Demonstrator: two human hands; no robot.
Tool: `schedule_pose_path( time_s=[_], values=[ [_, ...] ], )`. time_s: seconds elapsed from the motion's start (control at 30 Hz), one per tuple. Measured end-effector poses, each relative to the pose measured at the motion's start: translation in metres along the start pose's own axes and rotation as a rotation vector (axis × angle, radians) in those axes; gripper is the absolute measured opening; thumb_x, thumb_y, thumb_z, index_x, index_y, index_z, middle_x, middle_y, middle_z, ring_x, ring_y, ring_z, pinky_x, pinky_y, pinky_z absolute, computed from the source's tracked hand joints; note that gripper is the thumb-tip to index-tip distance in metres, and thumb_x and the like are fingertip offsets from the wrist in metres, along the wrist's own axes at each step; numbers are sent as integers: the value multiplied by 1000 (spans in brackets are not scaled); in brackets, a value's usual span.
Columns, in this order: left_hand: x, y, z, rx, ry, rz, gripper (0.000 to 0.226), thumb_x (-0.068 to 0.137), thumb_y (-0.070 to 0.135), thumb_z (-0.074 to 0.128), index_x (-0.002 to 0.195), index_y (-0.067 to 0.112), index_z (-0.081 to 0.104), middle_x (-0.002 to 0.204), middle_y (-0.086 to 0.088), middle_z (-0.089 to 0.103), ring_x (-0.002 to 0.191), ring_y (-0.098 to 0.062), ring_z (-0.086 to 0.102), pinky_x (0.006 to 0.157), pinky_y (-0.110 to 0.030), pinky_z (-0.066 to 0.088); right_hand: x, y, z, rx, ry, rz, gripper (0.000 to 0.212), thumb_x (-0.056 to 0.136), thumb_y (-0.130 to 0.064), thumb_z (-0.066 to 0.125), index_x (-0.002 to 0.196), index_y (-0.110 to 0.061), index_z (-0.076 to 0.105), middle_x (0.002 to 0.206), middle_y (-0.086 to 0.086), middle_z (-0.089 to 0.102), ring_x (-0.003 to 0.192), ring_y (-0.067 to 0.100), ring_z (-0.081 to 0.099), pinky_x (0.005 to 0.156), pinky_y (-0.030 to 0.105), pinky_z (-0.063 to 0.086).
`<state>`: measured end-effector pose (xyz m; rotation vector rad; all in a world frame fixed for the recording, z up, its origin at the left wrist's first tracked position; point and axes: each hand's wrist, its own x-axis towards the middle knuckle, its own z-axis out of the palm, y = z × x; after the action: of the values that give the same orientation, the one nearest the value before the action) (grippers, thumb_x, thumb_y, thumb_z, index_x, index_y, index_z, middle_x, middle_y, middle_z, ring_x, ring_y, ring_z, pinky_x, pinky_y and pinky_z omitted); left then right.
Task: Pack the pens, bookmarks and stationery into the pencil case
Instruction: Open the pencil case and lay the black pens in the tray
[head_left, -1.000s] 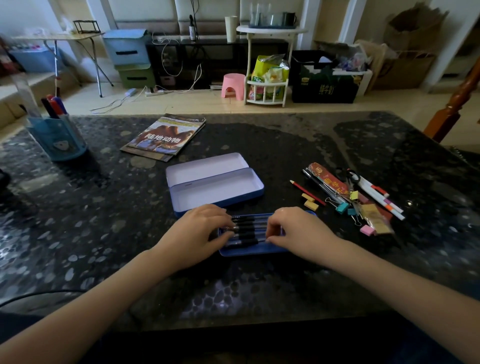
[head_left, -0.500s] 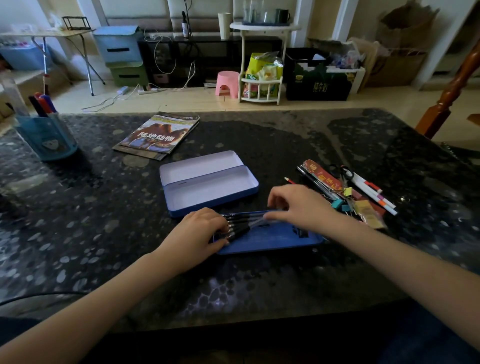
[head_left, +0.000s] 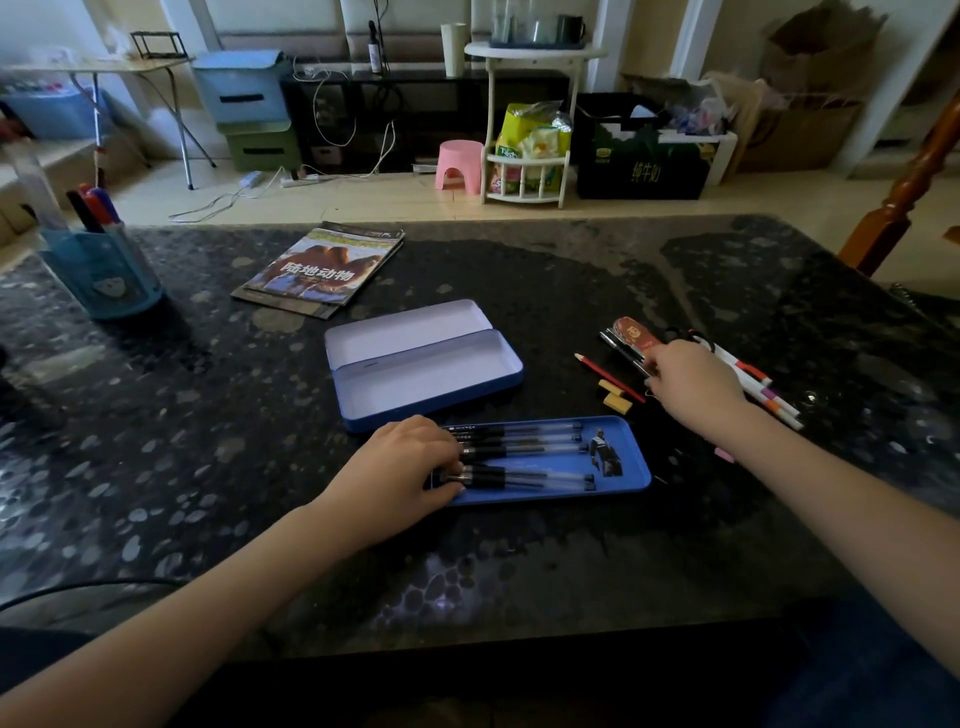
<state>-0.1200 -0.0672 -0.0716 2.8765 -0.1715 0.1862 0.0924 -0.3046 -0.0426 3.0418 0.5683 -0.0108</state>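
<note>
The blue tin pencil case lies open mid-table, its inside bare and its lid flat behind it. In front of it sits a blue inner tray with several black pens lying side by side. My left hand rests on the pens' left ends, fingers curled over them. My right hand is on the stationery pile at the right, fingertips beside a black pen and a red bookmark. A red pencil, yellow clips and white markers lie around it.
A picture book lies at the back left of the dark stone table. A blue pen holder with markers stands at the far left. A wooden chair post rises at the right edge.
My right hand has left the tray and moved right and away, onto the stationery pile. The pens now lie straight in the tray. My left hand stays on their left ends.
</note>
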Motion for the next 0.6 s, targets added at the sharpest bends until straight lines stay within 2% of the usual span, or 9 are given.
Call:
schedule_pose_path(
  time_s=[0.2, 0.33, 0.53, 0.6],
  values=[
    [1, 4, 4, 18, 35, -19, 14, 86, 39, 59, 87, 25, 60, 93, 11, 60, 98, -9, 50, 86, -27, 42, -4, -7, 1, -17, 0, 86, 25, 95, -28, 55, 109, -9, 62, 102, 12, 63, 102, 27, 57, 79, 37, 49],
    [1, 7, 7, 3, 84, -51, 16, 88, 39, 57, 86, 24, 60, 91, 12, 58, 95, -7, 48, 84, -24, 41, -7, -6, 3, 46, 66, 67, 18, 94, -23, 56, 102, -10, 66, 95, 8, 65, 94, 25, 61, 78, 38, 52],
    [0, 11, 8, -37, 98, -78, 11, 82, 32, 63, 79, 25, 55, 88, 13, 53, 93, -7, 47, 80, -23, 41, -12, -20, -2, 324, 167, -59, 8, 90, -23, 62, 95, -19, 66, 86, -4, 62, 78, 14, 60, 68, 33, 52],
    [0, 11, 6, -57, 80, -80, 14, 81, 32, 64, 76, 28, 52, 88, 14, 53, 95, -6, 47, 82, -24, 42, -16, -26, -2, 386, 167, -141, 5, 88, -25, 65, 92, -22, 67, 83, -8, 60, 78, 11, 58, 67, 31, 50]
  ],
)
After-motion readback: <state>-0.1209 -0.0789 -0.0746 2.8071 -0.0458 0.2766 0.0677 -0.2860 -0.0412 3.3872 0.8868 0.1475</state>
